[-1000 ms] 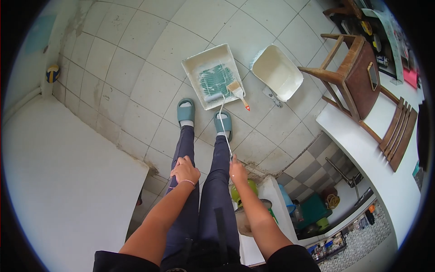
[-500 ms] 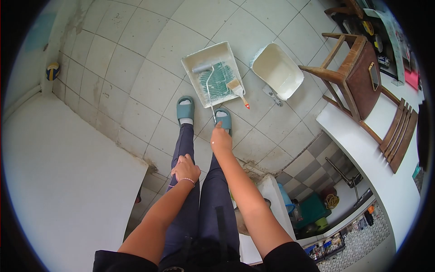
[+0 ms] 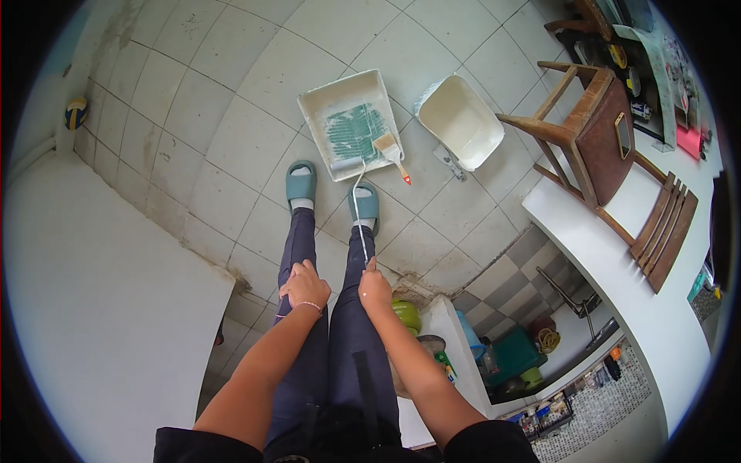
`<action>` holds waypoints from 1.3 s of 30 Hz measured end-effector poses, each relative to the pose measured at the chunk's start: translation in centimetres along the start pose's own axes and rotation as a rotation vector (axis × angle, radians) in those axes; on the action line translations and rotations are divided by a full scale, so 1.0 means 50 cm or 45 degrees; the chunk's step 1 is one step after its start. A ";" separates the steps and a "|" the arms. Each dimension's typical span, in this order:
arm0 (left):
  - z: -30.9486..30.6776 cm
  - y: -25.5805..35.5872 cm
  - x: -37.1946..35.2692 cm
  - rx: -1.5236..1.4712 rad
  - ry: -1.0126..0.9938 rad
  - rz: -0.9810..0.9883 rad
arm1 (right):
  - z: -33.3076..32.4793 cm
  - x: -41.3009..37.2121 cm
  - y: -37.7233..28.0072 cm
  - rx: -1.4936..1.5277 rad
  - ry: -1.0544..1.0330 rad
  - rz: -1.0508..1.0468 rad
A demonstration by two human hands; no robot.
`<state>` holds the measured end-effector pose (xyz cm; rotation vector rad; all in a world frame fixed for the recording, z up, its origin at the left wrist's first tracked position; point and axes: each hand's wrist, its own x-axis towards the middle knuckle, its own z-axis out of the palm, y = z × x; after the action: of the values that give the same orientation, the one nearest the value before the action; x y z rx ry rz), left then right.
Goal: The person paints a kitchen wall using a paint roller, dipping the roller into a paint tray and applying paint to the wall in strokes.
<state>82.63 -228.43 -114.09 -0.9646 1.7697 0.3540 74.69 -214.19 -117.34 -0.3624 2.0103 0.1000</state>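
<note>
brush (image 3: 391,153) lies across tray (image 3: 310,116) rim (roller (image 3: 345,163) just beside).

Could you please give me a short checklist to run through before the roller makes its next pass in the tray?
1. Right hand gripping the roller by its long handle: ok.
2. Roller head inside the tray, at its near end: ok.
3. Brush out of the roller's way: not ok, it lies on the tray's near right corner.
4. Right slipper apart from the tray: cannot tell.
5. Roller evenly loaded: cannot tell.
6. Left hand free, on the thigh: ok.
</note>
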 end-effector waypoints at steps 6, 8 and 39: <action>0.012 -0.006 0.004 0.021 0.032 -0.012 | -0.064 -0.011 0.003 0.009 0.004 0.030; 0.009 -0.005 0.001 0.014 0.030 -0.007 | -0.068 -0.013 0.029 -0.028 0.017 0.050; 0.015 -0.012 0.010 0.032 0.010 -0.042 | -0.252 0.102 -0.078 0.090 0.157 -0.020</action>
<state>83.52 -228.55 -114.71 -0.9774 1.7592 0.3063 62.91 -221.84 -115.80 -0.3465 2.1261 -0.0032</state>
